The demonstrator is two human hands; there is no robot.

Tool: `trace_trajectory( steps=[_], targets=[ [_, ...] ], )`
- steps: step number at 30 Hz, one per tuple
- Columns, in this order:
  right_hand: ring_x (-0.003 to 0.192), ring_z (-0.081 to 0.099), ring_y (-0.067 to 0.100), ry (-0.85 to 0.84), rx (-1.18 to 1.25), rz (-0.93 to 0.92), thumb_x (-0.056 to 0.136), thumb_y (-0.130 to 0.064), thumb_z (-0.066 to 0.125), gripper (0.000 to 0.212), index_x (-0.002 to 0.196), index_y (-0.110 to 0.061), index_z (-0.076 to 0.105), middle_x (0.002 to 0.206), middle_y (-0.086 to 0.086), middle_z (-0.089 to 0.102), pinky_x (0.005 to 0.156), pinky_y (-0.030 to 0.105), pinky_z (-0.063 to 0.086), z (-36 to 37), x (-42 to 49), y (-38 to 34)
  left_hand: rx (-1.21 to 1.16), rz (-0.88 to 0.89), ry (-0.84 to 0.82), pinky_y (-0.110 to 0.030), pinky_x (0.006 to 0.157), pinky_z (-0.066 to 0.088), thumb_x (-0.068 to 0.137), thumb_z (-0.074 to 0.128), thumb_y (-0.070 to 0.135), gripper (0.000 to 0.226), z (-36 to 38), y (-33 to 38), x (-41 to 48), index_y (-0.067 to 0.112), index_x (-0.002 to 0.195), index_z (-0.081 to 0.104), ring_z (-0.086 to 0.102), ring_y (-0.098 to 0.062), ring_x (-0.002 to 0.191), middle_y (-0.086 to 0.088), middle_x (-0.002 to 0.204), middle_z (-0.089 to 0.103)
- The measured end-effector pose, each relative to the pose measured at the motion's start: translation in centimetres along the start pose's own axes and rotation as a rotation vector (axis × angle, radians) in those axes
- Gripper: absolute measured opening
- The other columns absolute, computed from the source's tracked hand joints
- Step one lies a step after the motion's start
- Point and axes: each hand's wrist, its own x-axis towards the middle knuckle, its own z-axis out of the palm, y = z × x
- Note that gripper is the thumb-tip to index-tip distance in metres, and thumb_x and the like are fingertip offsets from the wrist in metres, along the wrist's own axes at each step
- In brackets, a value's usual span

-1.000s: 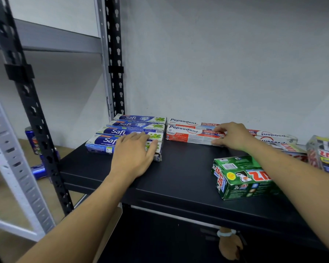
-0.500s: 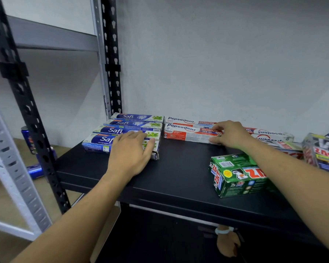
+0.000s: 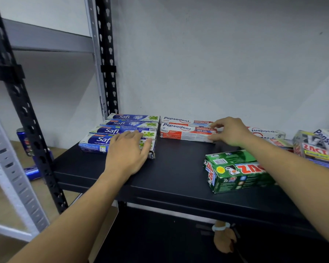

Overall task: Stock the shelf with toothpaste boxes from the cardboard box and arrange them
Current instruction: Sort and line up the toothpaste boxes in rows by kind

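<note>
**Both hands on the toothpaste rows**

Low in the frame, two bare forearms reach up over the front edge of a flat black shelf board (image 3: 175, 179). On the right of it, near the front edge, a green cardboard Zact box (image 3: 235, 173) lies at an angle, partly under the right forearm.

Left of centre, the left hand (image 3: 128, 154) lies flat with straight, spread fingers, palm down on the nearest blue Safi toothpaste box (image 3: 95, 143). That box is the front one of four lying side by side, running back toward the wall.

Right of centre, the right hand (image 3: 231, 131) curls over the right end of the front red-and-white Pepsodent toothpaste box (image 3: 184, 132), thumb at its front face and fingers on top, pinching it. A second Pepsodent box (image 3: 179, 120) lies just behind it, touching.

At the far right edge sits a loose heap of mixed toothpaste boxes (image 3: 315, 149). Behind everything stand a pale grey wall (image 3: 217, 54) and, upper left, a black slotted steel upright (image 3: 106, 59).
</note>
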Motion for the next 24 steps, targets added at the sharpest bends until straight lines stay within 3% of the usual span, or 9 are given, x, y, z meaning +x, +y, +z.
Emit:
trace_trajectory(
  steps=[4,7,12,18,23,24],
  targets=[
    [0.11,0.06,0.019,0.021,-0.029,-0.043,0.075,-0.038,0.082,0.045,0.115,-0.02,0.07,0.121,0.005,0.067,0.092,0.026,0.042,-2.4,-2.4,0.3,0.04,0.05,0.022,-0.047,0.109,0.034,0.097,0.03,0.053,0.059,-0.4,0.4,-0.4,0.015,0.125,0.065,0.052,-0.029,0.128,-0.006,0.133,0.064],
    [0.089,0.061,0.012,0.027,-0.008,-0.076,0.08,-0.037,0.077,0.04,0.114,-0.018,0.071,0.117,0.003,0.068,0.083,0.022,0.041,-5.0,-5.1,0.9,0.052,0.143,0.087,-0.045,0.103,0.034,0.096,0.037,0.046,0.05,-1.4,1.0,-0.9,0.013,0.118,0.068,0.057,-0.03,0.12,-0.007,0.122,0.069],
    [0.094,0.057,0.013,0.12,-0.082,-0.121,0.084,-0.038,0.072,0.027,0.107,-0.025,0.073,0.111,-0.002,0.07,0.078,0.022,0.037,-8.3,-9.4,2.6,-0.108,0.245,0.082,-0.044,0.101,0.039,0.096,0.039,0.046,0.047,-2.5,5.5,-2.3,0.018,0.123,0.065,0.057,-0.027,0.12,-0.004,0.12,0.07],
    [0.109,0.06,0.018,0.233,-0.097,-0.065,0.086,-0.039,0.067,0.024,0.107,-0.028,0.072,0.109,-0.002,0.071,0.09,0.028,0.044,-10.8,-13.6,6.3,-0.484,0.278,-0.114,-0.036,0.098,0.044,0.097,0.034,0.059,0.055,-3.2,15.4,-2.5,0.024,0.129,0.061,0.057,-0.018,0.118,0.002,0.127,0.066],
    [0.076,0.062,0.018,0.321,-0.144,0.061,0.087,-0.032,0.064,0.016,0.101,-0.032,0.071,0.102,0.002,0.073,0.081,0.031,0.05,-13.3,-16.6,10.7,-0.407,0.456,-0.293,-0.034,0.102,0.043,0.097,0.038,0.063,0.054,-1.9,19.5,-2.9,0.028,0.132,0.061,0.055,-0.014,0.124,0.009,0.134,0.062],
    [0.079,0.064,0.021,0.361,-0.157,0.1,0.086,-0.032,0.063,0.016,0.101,-0.032,0.071,0.103,0.003,0.073,0.081,0.032,0.052,-13.9,-17.1,11.7,-0.358,0.485,-0.306,-0.034,0.099,0.045,0.097,0.035,0.064,0.054,-1.5,19.7,-3.1,0.032,0.132,0.061,0.056,-0.015,0.122,0.01,0.131,0.064]
  ],
)
